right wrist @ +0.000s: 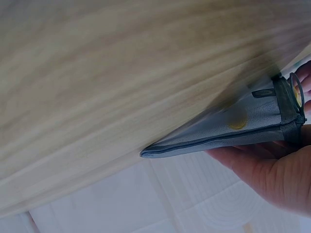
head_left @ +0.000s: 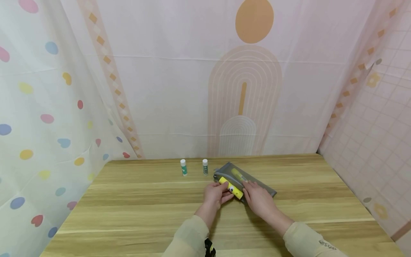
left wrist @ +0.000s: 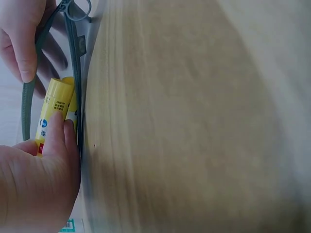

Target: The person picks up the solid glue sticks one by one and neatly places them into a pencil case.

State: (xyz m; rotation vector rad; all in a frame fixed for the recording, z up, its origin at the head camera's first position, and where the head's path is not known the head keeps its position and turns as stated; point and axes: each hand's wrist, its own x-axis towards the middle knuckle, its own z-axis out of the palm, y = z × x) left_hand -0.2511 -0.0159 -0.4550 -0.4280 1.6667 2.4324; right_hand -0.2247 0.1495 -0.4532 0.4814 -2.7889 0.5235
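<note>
My left hand [head_left: 214, 194] grips a yellow glue stick [head_left: 236, 192] between thumb and fingers. The stick lies at the unzipped mouth of a grey mesh zip pouch [head_left: 262, 187]. Through the mesh shows a second yellow stick [head_left: 237, 174]. My right hand [head_left: 259, 200] holds the pouch; in the left wrist view its thumb and fingers pinch one zipper edge [left wrist: 28, 104], and the mouth gapes around the glue stick. A yellow patch [right wrist: 238, 122] is visible through the mesh in the right wrist view.
Two white-capped green glue sticks stand upright near the table's back edge, one [head_left: 183, 167] left of the other [head_left: 205, 167]. The wood-grain table [head_left: 135, 207] meets a patterned curtain [head_left: 173, 107] behind. A black item [head_left: 209, 247] is by the left sleeve.
</note>
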